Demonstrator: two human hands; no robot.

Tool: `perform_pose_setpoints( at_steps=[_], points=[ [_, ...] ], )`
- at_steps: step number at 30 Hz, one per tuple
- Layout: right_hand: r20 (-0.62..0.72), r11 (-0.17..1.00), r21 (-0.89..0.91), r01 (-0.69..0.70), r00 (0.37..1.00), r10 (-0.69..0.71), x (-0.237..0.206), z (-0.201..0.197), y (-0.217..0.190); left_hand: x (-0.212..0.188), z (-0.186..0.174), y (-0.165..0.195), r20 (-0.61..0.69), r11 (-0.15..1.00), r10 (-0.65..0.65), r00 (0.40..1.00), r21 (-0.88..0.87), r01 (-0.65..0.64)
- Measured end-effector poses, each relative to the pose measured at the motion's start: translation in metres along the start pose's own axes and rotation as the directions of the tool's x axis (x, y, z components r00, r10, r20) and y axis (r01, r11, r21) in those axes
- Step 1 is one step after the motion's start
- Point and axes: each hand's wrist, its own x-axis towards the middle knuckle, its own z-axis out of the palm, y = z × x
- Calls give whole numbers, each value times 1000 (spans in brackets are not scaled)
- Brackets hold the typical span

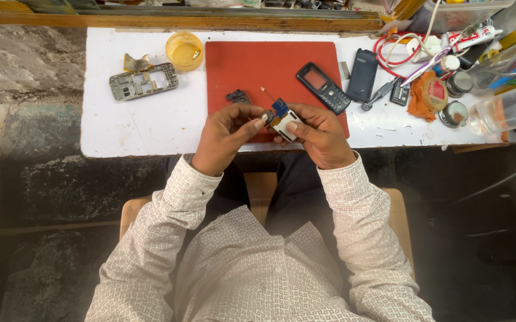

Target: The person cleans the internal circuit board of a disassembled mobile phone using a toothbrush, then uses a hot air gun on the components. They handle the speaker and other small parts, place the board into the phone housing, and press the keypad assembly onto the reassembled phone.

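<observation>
Pinched between both hands, left hand [225, 134] and right hand [317, 134], a small circuit module [282, 116] sits over the red mat's [240, 65] near edge, mid-desk. Best done with steady fingertips, holding by the board edges. Around it: white desk [139, 128], dark phone [323, 87] on the mat's right edge, bare phone frame [143, 81] far left, rough stone floor below.

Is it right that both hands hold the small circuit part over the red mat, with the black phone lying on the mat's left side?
Not quite. The head view shows the black phone on the red mat's right side. The left hand and right hand do hold the small circuit part.
</observation>
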Motion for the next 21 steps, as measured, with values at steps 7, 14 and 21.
perform_pose_setpoints(
  at_steps=[7,14,21],
  points=[
    [-53,999,29,-42,998,44,-5,2,3,0,-9,0,-21,998,2,1000,-70,-3],
    [-21,996,68,-52,998,54,-7,-1,5,1,-10,9,-101,997,-23,995,-82,14],
    [-10,996,70,-54,998,55,-8,-4,7,0,-12,9,-115,997,27,993,-69,-35]
  ],
)
